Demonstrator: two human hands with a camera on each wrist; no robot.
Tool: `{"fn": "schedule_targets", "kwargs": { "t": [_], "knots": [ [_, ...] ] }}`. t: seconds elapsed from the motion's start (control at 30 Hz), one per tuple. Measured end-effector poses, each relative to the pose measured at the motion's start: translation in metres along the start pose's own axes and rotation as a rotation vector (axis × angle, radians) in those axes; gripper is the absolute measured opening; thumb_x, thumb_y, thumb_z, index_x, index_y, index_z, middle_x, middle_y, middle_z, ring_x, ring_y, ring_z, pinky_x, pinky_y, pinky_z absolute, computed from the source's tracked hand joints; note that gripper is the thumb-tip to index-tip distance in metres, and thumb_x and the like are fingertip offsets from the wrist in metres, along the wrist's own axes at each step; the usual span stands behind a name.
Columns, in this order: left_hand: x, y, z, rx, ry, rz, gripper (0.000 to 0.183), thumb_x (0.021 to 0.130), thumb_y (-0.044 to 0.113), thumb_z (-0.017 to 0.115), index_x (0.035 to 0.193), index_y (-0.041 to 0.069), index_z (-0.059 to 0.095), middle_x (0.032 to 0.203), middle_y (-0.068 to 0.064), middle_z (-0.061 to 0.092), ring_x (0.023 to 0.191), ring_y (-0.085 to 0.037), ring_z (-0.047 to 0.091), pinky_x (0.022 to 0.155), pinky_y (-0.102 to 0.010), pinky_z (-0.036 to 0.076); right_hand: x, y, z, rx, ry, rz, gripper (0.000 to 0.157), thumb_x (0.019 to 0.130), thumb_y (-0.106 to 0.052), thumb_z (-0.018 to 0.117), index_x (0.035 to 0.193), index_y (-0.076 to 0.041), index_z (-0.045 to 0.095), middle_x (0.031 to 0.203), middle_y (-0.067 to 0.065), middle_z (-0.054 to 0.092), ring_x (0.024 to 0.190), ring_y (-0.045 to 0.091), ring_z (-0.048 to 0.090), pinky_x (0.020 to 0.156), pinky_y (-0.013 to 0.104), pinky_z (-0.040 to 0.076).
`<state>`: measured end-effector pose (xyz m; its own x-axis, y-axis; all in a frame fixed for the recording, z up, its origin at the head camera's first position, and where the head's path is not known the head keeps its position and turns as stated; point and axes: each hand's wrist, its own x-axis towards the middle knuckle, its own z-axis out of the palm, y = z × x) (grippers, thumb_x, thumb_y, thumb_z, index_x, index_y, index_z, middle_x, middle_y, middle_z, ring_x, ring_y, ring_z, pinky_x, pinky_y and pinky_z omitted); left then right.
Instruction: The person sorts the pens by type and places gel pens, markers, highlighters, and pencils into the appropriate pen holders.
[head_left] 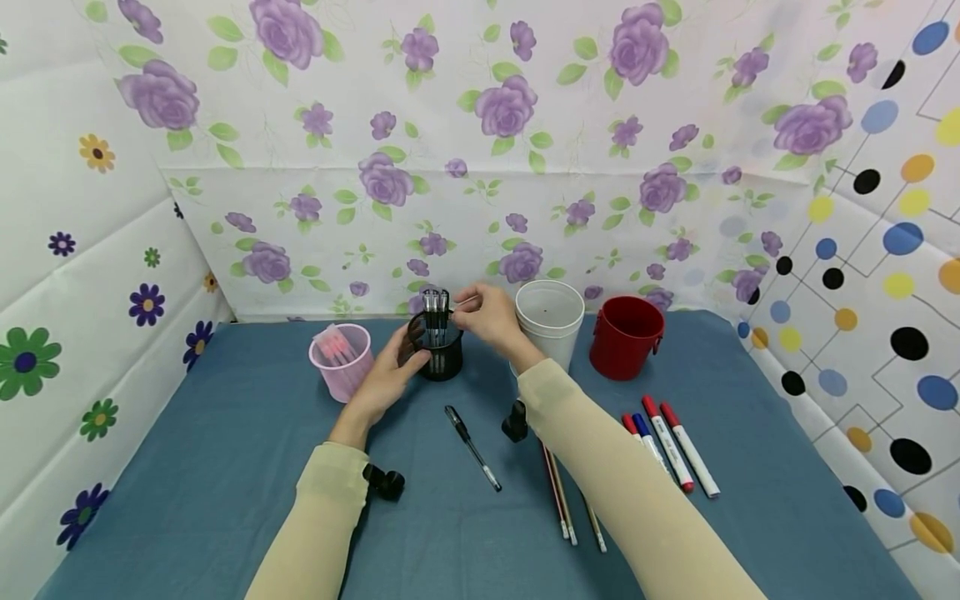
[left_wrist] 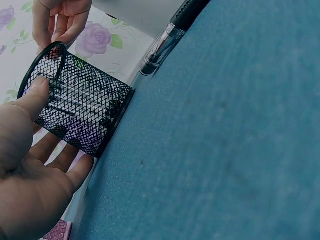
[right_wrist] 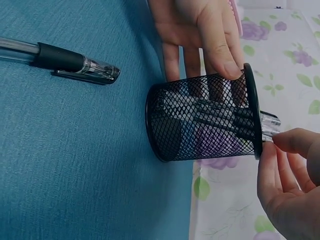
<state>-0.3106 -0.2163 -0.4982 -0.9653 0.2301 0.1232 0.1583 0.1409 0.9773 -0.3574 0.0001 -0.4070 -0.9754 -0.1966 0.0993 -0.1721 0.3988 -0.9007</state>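
A black mesh pen cup (head_left: 442,364) stands upright on the blue cloth with several black-capped gel pens (head_left: 434,310) in it. My left hand (head_left: 384,373) grips the cup from the left, its thumb on the near side and the fingers round the far side. At the cup's rim my right hand (head_left: 489,318) pinches the top end of a pen between thumb and forefinger; in the right wrist view clear pen caps (right_wrist: 270,123) show right by those fingertips. One more gel pen (head_left: 474,450) lies on the cloth in front of the cup.
Left of the cup is a pink basket (head_left: 321,362) with pink-tipped pens inside. White cups (head_left: 551,312) and a red bucket (head_left: 624,350) stand to the right. Red and blue markers (head_left: 675,450) and several pencils (head_left: 558,492) lie near my right forearm. A flowered curtain backs the table.
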Motion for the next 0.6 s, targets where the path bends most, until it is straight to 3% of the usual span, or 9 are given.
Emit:
{"fn": "schedule_targets", "kwargs": {
  "t": [0.3, 0.6],
  "knots": [
    [0.001, -0.001, 0.000, 0.003, 0.000, 0.002, 0.066, 0.112, 0.026, 0.057, 0.170, 0.020, 0.025, 0.171, -0.015, 0.032, 0.160, -0.037, 0.026, 0.125, -0.061, 0.028, -0.006, 0.000, -0.003, -0.081, -0.014, -0.076, 0.026, 0.098, -0.009, 0.075, 0.124, -0.004, 0.074, 0.107, 0.007, 0.077, 0.101, 0.025, 0.073, 0.088, 0.040, 0.061],
    [0.000, -0.001, -0.001, -0.004, -0.002, -0.007, 0.068, 0.112, 0.027, 0.058, 0.170, 0.021, 0.024, 0.171, -0.015, 0.031, 0.160, -0.037, 0.026, 0.125, -0.061, 0.028, -0.023, -0.016, -0.011, -0.159, -0.042, -0.205, 0.024, 0.098, -0.010, 0.075, 0.122, -0.007, 0.073, 0.109, 0.007, 0.076, 0.101, 0.026, 0.074, 0.091, 0.040, 0.060]
  ]
}}
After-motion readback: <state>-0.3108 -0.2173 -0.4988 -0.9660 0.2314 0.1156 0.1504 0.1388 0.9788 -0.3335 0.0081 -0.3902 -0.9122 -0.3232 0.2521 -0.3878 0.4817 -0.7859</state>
